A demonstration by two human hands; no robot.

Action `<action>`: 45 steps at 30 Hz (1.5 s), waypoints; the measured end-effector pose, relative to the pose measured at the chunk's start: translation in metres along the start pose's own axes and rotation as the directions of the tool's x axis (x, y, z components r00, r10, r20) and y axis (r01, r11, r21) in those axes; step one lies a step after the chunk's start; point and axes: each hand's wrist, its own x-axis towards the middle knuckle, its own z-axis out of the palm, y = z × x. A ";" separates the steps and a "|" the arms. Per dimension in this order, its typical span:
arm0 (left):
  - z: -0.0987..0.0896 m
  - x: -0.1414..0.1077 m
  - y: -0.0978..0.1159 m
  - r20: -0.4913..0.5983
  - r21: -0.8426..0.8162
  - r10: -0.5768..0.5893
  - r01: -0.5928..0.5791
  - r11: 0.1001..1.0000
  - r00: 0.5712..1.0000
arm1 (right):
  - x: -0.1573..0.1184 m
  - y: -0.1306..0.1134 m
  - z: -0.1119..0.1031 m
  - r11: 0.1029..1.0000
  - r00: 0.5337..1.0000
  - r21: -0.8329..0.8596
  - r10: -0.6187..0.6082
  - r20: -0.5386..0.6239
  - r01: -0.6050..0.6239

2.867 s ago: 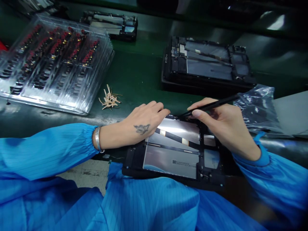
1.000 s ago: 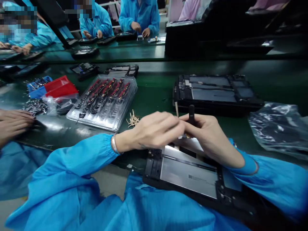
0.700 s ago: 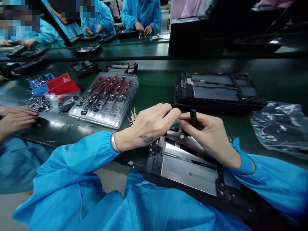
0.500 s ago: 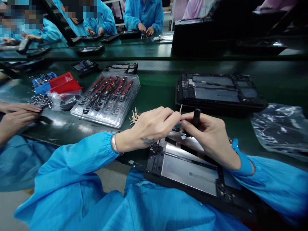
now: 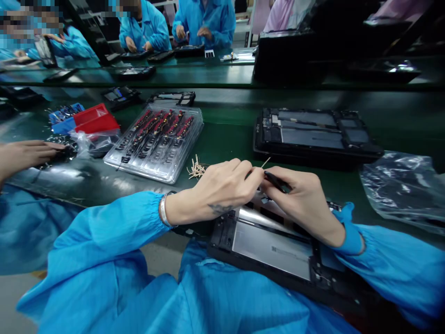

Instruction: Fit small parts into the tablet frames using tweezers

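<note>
Over an opened tablet-like device (image 5: 273,250), my left hand (image 5: 231,183) and my right hand (image 5: 301,197) meet at the fingertips. The device lies tilted near my lap, with a silver panel in a black frame. A slim black tool (image 5: 277,182) sits in my closed right hand; its kind is unclear. From the joined fingertips a thin beige strip (image 5: 266,162) sticks up. My left fingers are pinched together, and what they grip is mostly hidden. Below the fingertips a small dark part with a pale tab (image 5: 266,200) shows partly. Beside my left hand lies a pile of beige strips (image 5: 197,168).
Clear plastic trays (image 5: 163,174) of small red-and-black parts stand left of centre. Beyond them are a red bin (image 5: 99,119) and a blue bin (image 5: 64,124). Stacked opened devices (image 5: 313,134) and a plastic bag (image 5: 403,190) lie right. A co-worker's hand (image 5: 29,155) works at left.
The black tool in my right hand has tipped from upright to nearly flat. The beige strip now leans right. My hands stay together above the device.
</note>
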 end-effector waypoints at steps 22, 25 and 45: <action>0.014 -0.019 -0.050 0.262 -0.525 -0.371 0.455 0.720 0.891 | 0.002 0.004 0.002 0.772 0.883 0.458 0.464 0.066 -0.440; 0.028 0.012 -0.030 0.415 -0.863 -0.311 0.478 0.161 0.855 | 0.002 0.001 0.002 0.796 0.902 0.451 0.429 0.049 -0.404; 0.016 0.048 -0.037 -0.105 -0.468 -0.106 0.046 0.883 0.989 | 0.016 0.002 -0.030 0.871 0.928 0.434 0.329 -0.172 -0.229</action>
